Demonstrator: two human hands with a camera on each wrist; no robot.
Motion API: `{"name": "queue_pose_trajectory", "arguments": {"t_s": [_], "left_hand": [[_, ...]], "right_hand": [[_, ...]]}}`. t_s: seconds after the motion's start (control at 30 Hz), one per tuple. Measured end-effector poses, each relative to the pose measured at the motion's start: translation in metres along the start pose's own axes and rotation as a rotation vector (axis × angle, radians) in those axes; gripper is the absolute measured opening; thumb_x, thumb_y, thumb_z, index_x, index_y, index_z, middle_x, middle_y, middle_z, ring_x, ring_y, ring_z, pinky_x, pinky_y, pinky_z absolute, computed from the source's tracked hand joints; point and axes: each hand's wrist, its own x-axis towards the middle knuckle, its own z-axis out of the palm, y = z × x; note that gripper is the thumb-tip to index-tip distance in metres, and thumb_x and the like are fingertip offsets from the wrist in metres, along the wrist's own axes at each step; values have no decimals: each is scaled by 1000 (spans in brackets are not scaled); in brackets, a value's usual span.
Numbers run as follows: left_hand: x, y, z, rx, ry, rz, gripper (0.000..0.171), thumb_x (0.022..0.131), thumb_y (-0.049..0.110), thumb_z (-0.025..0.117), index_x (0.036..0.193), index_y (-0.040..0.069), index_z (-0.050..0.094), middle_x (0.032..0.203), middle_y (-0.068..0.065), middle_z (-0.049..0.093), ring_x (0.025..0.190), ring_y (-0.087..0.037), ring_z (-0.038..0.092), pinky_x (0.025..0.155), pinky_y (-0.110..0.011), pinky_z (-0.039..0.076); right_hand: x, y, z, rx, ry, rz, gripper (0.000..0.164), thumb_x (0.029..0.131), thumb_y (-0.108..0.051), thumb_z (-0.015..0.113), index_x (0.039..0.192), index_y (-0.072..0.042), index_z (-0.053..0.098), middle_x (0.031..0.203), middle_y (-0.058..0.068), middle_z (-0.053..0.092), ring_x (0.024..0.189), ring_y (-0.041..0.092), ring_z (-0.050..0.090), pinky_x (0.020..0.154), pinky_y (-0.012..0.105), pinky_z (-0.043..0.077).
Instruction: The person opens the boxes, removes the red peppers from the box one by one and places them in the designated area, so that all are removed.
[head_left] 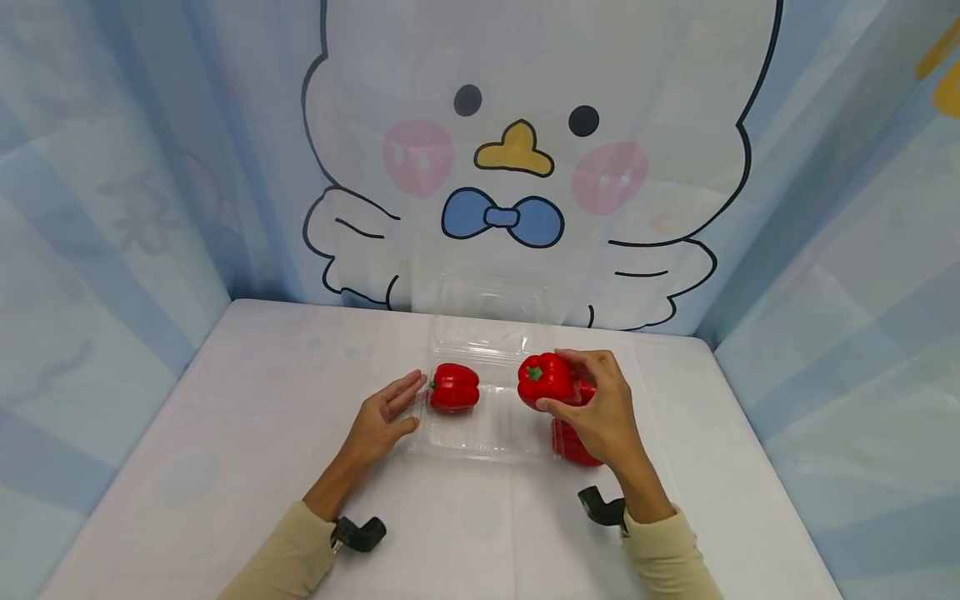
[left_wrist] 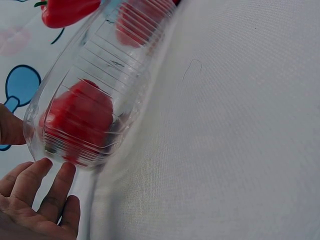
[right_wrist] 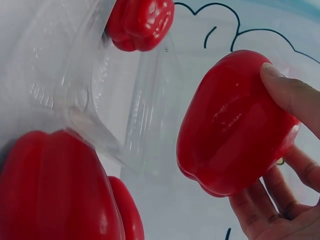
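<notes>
I read the step in hand as filling: the right hand (head_left: 600, 408) holds a red pepper (head_left: 543, 379) between thumb and fingers, lifted near the right edge of the clear tray (head_left: 498, 429). The left hand (head_left: 382, 421), fingers nearly straight, lies along the tray's left edge. Next, I think, calls for lowering that pepper inside. Loose peppers (head_left: 573, 446) lie by the right edge, below the right hand; a seated pepper (head_left: 454, 388) lies inside, beside the left fingers. Beyond, the raised lid (head_left: 491, 312) nears the tabletop's (head_left: 300, 358) far edge.

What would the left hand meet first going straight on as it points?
Likely the clear container, at its left side, then the red pepper just inside; the left hand may be touching the container.
</notes>
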Motion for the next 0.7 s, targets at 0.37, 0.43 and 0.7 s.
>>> {"name": "queue_pose_trajectory", "arguments": {"t_s": [0.37,0.43,0.7], "left_hand": [[0,1,1,5,10,-13,75,96,-8,59,166,7,34,169,-9,42,157,-30,42,119,-31,40],[0,1,1,8,10,-12,75,96,-9,59,166,6,34,169,-9,42,157,-31,41,120,-32,40],[0,2,1,-6,9,-24,75,97,-9,58,166,7,34,170,-9,40,158,-31,40,120,-34,39]], "right_hand": [[5,16,-16,-43,64,9,75,79,-12,94,146,-13,61,137,14,55,134,34,57,106,59,59],[5,18,-19,-44,68,19,74,80,-11,93,146,-12,60,138,15,55,135,37,57,107,59,57],[3,26,-30,-59,73,53,74,82,-9,91,148,-8,59,142,20,53,137,41,56,110,61,54]]}}
